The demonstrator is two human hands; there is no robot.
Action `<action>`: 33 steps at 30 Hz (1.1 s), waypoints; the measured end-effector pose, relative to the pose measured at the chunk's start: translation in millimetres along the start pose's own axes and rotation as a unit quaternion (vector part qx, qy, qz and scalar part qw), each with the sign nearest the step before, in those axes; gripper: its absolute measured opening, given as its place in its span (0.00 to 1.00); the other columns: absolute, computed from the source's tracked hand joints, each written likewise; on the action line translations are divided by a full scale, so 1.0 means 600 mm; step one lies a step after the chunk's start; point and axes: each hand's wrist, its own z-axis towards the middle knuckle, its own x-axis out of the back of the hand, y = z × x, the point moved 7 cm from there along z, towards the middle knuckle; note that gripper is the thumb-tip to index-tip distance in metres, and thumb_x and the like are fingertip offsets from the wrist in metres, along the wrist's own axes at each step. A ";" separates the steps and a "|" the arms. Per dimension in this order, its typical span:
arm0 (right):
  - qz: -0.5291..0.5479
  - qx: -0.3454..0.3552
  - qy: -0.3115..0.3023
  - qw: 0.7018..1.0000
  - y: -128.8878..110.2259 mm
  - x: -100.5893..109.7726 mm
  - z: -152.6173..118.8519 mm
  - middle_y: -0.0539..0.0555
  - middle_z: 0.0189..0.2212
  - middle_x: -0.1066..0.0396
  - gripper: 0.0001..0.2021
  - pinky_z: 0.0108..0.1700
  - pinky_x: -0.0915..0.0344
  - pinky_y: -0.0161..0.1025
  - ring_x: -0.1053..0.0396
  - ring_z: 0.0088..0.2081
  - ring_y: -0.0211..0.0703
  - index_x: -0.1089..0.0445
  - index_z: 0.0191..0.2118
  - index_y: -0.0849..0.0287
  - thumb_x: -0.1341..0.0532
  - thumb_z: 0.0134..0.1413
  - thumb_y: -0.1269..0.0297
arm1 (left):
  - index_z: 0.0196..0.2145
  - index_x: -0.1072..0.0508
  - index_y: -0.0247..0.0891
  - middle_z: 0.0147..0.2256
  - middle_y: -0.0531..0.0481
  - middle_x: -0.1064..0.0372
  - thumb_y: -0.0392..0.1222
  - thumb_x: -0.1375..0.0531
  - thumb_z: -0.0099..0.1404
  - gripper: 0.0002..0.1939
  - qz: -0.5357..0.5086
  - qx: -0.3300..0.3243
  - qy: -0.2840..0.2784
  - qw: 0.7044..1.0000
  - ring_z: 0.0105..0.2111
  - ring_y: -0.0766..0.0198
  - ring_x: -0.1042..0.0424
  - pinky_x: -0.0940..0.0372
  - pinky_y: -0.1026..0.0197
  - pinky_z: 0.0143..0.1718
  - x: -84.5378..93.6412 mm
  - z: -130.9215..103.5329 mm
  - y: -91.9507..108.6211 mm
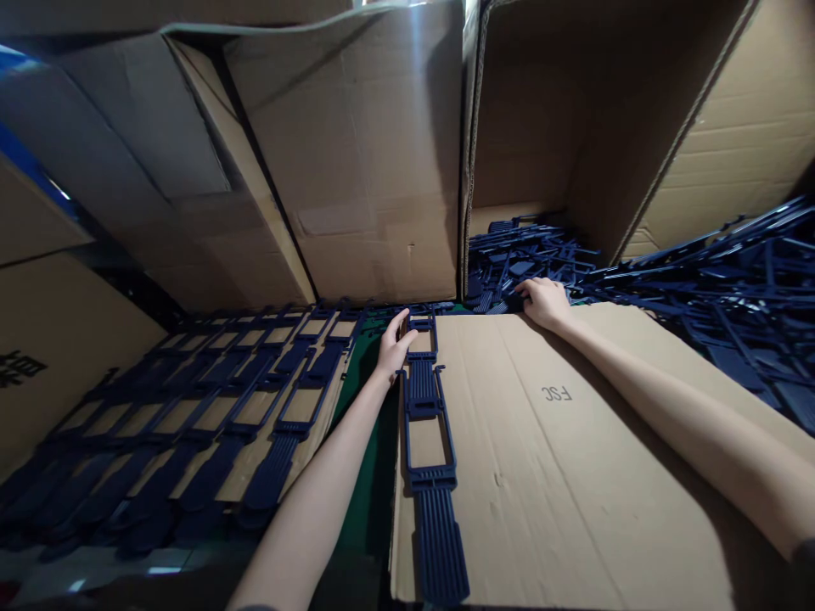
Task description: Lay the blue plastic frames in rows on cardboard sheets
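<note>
On the right cardboard sheet (509,441), two dark blue plastic frame pieces with ribbed paddle ends lie end to end along the left edge. The near piece (441,543) has its paddle toward me. My left hand (393,346) is at the left side of the far piece (423,378), fingers stretched and thumb apart, touching its frame. Beyond the sheet's far edge, my right hand (546,302) reaches to a loose pile of similar blue pieces (531,255). Its fingers are bent onto a piece at the pile's near edge; the fingertips are partly hidden.
On the left, another cardboard sheet (251,484) carries rows of similar blue pieces. Large cardboard boxes (382,170) stand behind, one open-sided (528,119) around the pile. More tangled pieces (732,288) lie at the right. A green surface (366,475) shows between the sheets.
</note>
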 end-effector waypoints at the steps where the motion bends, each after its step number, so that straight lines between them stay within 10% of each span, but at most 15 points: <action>1: -0.006 0.010 0.015 1.000 -0.003 0.008 -0.002 0.58 0.38 0.29 0.17 0.51 0.44 0.50 0.36 0.45 0.52 0.29 0.42 0.60 0.47 0.45 0.75 | 0.53 0.32 0.41 0.59 0.46 0.39 0.38 0.40 0.55 0.26 0.000 0.000 0.000 1.000 0.62 0.53 0.45 0.50 0.52 0.63 0.000 0.000 0.000; 10: 0.055 0.008 0.188 0.981 -0.012 0.149 0.010 0.59 0.36 0.32 0.12 0.49 0.41 0.50 0.35 0.42 0.51 0.26 0.35 0.59 0.46 0.49 0.68 | 0.53 0.31 0.42 0.58 0.48 0.39 0.38 0.40 0.55 0.25 -0.004 -0.007 0.001 1.000 0.62 0.53 0.45 0.51 0.51 0.63 0.000 0.001 0.000; 16: 0.340 0.000 -0.060 0.938 -0.074 0.176 0.022 0.51 0.26 0.33 0.13 0.29 0.35 0.39 0.35 0.23 0.38 0.27 0.35 0.59 0.35 0.40 0.61 | 0.53 0.32 0.42 0.59 0.48 0.40 0.38 0.40 0.56 0.25 -0.002 -0.008 0.000 1.000 0.61 0.54 0.45 0.51 0.52 0.63 0.001 0.001 -0.003; 22: 0.401 0.048 -0.239 0.883 -0.143 0.178 -0.011 0.53 0.26 0.29 0.22 0.22 0.38 0.36 0.37 0.19 0.34 0.26 0.40 0.60 0.38 0.47 0.45 | 0.53 0.31 0.42 0.58 0.48 0.39 0.38 0.40 0.55 0.25 0.002 -0.014 0.000 1.000 0.62 0.53 0.45 0.50 0.52 0.63 0.000 0.003 -0.001; 28: 0.294 0.162 -0.317 0.887 -0.175 0.164 -0.031 0.49 0.23 0.31 0.24 0.25 0.39 0.34 0.35 0.24 0.36 0.25 0.45 0.57 0.38 0.47 0.46 | 0.53 0.32 0.43 0.59 0.49 0.39 0.38 0.40 0.56 0.25 0.005 -0.015 -0.001 1.000 0.62 0.53 0.45 0.51 0.51 0.63 0.001 0.003 -0.003; 33: 0.237 0.207 -0.267 0.911 -0.211 0.178 -0.038 0.49 0.24 0.31 0.20 0.28 0.39 0.35 0.34 0.27 0.38 0.24 0.42 0.57 0.40 0.51 0.48 | 0.53 0.32 0.42 0.58 0.48 0.38 0.37 0.40 0.55 0.26 -0.004 -0.014 0.000 1.000 0.61 0.53 0.44 0.51 0.51 0.63 0.000 0.004 -0.006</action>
